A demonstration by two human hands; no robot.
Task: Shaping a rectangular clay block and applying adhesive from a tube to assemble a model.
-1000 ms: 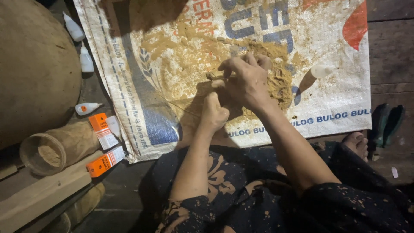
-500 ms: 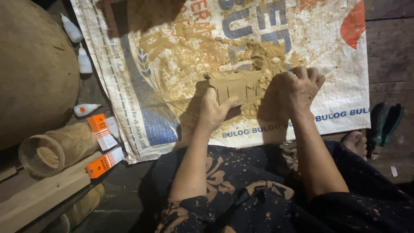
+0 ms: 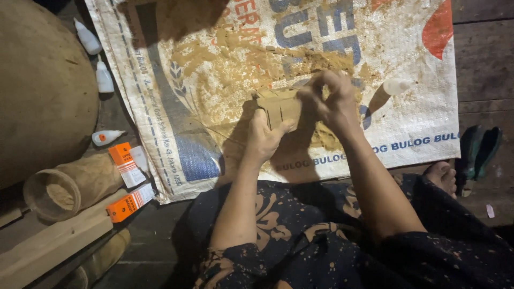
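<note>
Wooden block (image 3: 278,106), small and brown, held up over the middle of the woven sack (image 3: 176,134), above its patch of sawdust (image 3: 230,85). Left hand (image 3: 265,136) closed round the block's lower side, thumb pressed on its face. Right hand (image 3: 332,101) curled shut over the block's right end, fingers bent on top. Near the sack's right edge, a small white bottle (image 3: 396,85). Beyond the sack's left edge, more white bottles (image 3: 104,77), two orange packets (image 3: 128,202) and a hollow wooden tube (image 3: 67,187) on the floor.
</note>
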